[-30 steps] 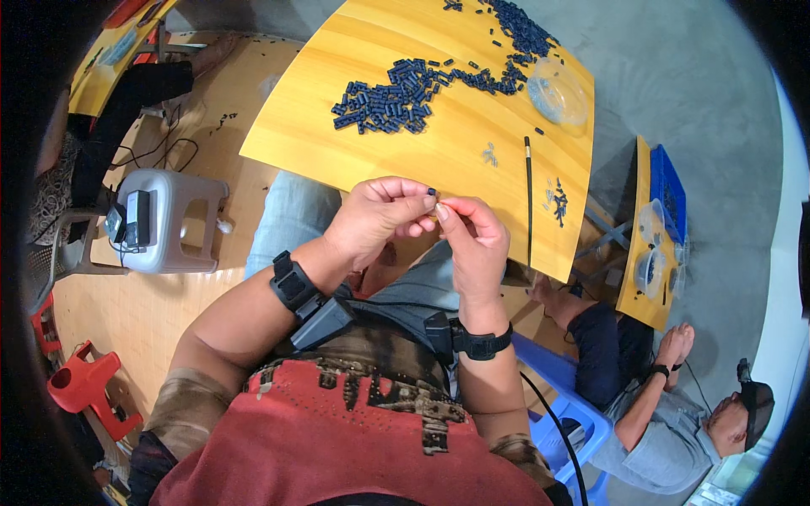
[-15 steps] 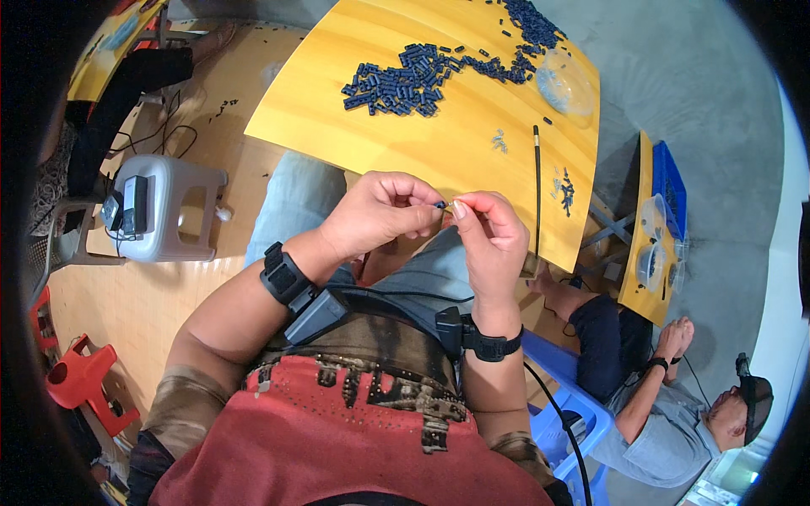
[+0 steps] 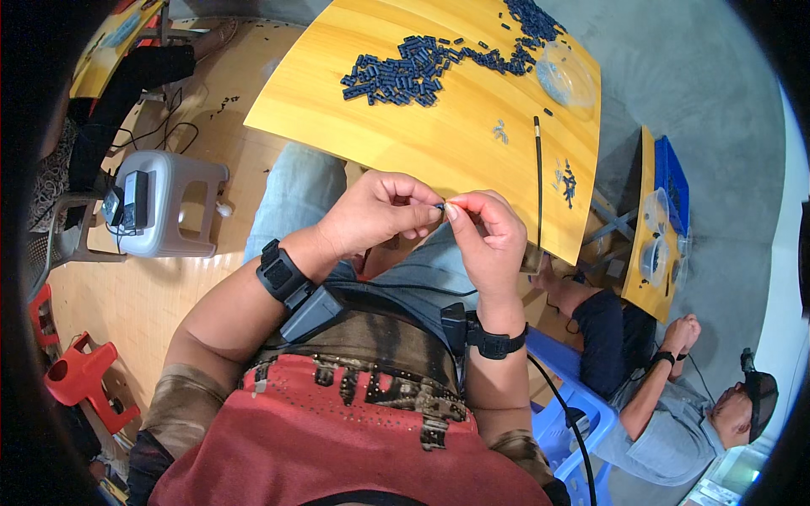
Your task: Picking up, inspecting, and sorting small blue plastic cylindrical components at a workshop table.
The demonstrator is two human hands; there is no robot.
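Observation:
Just off the near edge of the yellow table, my two hands meet fingertip to fingertip. My left hand is closed, pinching a small dark blue plastic piece between thumb and forefinger. Thumb and forefinger of my right hand press together right against that piece; whatever they grip is too small and hidden to name. Farther up the tabletop lies a heap of similar dark blue pieces. To the right of my hands are small silvery bits and a small cluster of dark pieces.
A thin black rod lies along the table's right side. Beyond it sit a clear plastic bowl and another dark heap. A grey stool stands left, a red stool lower left. Another person sits at right.
My right fingertips have moved slightly left, closing the small gap to the dark blue piece. My left hand has barely moved and keeps its pinch.

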